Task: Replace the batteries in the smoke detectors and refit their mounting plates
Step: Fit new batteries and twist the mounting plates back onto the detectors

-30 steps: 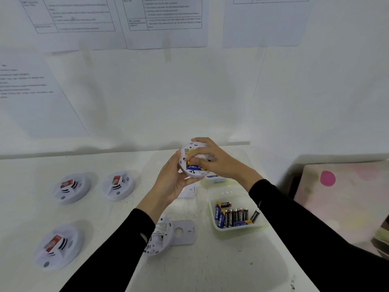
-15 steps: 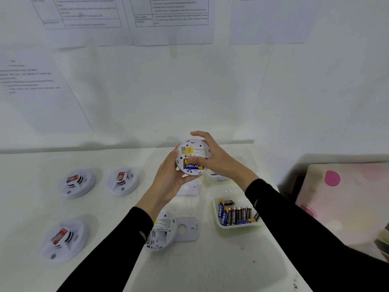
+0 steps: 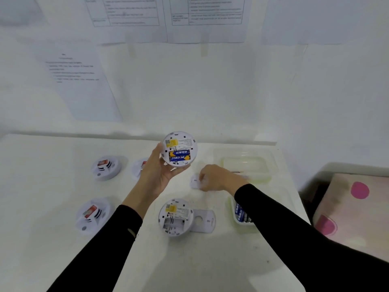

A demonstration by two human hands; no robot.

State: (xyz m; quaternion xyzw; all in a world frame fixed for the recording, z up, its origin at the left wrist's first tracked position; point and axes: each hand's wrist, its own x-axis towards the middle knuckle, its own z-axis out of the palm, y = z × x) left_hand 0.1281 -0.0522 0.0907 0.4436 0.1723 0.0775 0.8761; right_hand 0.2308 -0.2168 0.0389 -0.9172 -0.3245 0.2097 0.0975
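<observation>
In the centre of the frame I see my left hand (image 3: 156,175) holding the smoke detector (image 3: 179,149) up above the table (image 3: 189,260), fingers wrapped round its lower left rim. Its back faces the camera: a round white plastic shell with a yellow sticker, fine printed text and a rectangular bay holding blue batteries (image 3: 179,155) side by side.

Just right of centre, my right hand (image 3: 219,178) is down on the table. Its fingers curl onto a small white plate (image 3: 195,181), but with the blur I cannot tell whether they have actually gripped it.

At lower centre a second detector (image 3: 175,217) lies back up with its battery bay empty. It overlaps a flat mounting plate (image 3: 203,221) with rounded corners and a round hole.

At left three closed detectors sit face up, each with a red tag: one far left (image 3: 106,167), one partly behind my left hand (image 3: 140,167), and one lower left (image 3: 92,214).

My right sleeve covers most of a shallow tray of batteries (image 3: 237,216). A clear plastic container (image 3: 245,165) sits above it at right.

The table is matt white and meets a white wall hung with printed sheets (image 3: 130,17). A pale fabric with pink dots (image 3: 357,207) shows at the right edge.
</observation>
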